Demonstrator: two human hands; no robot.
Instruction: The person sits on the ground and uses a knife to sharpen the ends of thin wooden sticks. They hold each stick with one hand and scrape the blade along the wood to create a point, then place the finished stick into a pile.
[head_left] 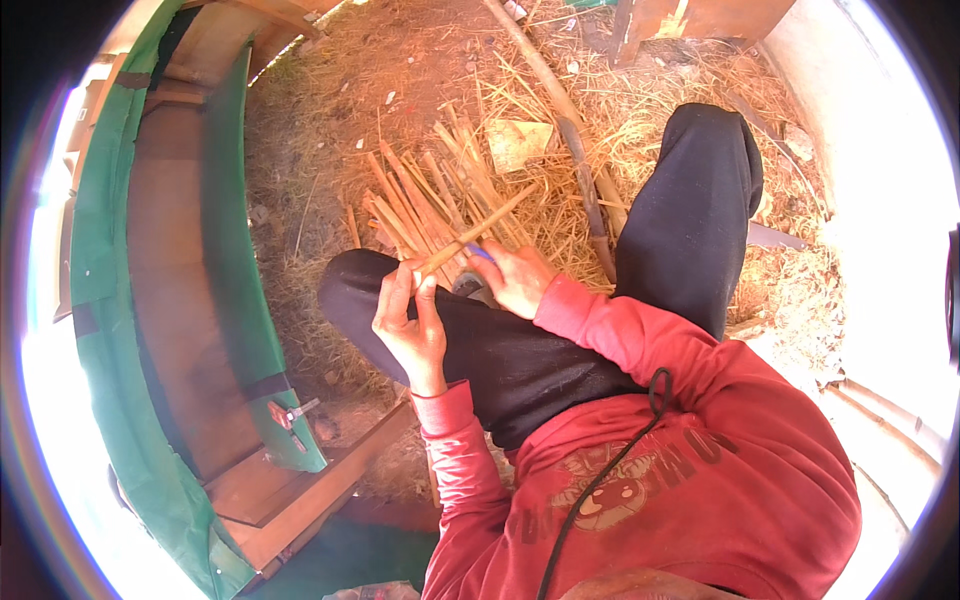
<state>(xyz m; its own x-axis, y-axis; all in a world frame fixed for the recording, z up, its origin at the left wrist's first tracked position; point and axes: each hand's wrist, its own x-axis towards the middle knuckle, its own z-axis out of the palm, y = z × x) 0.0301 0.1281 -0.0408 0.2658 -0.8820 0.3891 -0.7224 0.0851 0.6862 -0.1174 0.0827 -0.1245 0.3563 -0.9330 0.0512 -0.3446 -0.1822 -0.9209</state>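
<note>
A thin, pale stick of split wood or bamboo (493,219) slants up and to the right over my bent leg. Its near end is pinched between the thumb and fingers of my left hand (410,330). Close by, my right hand (520,280) is closed around a small tool with a blue handle (480,252), which lies against the underside of the stick. The working end of that tool is hidden, so its kind does not show. Beyond both hands, a bundle of similar split sticks (415,200) lies on the ground.
Straw (640,120) litters the ground, with a long pole (540,65) and a darker branch (583,185) across it. A yellowish flat piece (520,143) lies beside the sticks. At left stands a wooden frame with green sheeting (225,220); a pale wall (870,150) rises at right.
</note>
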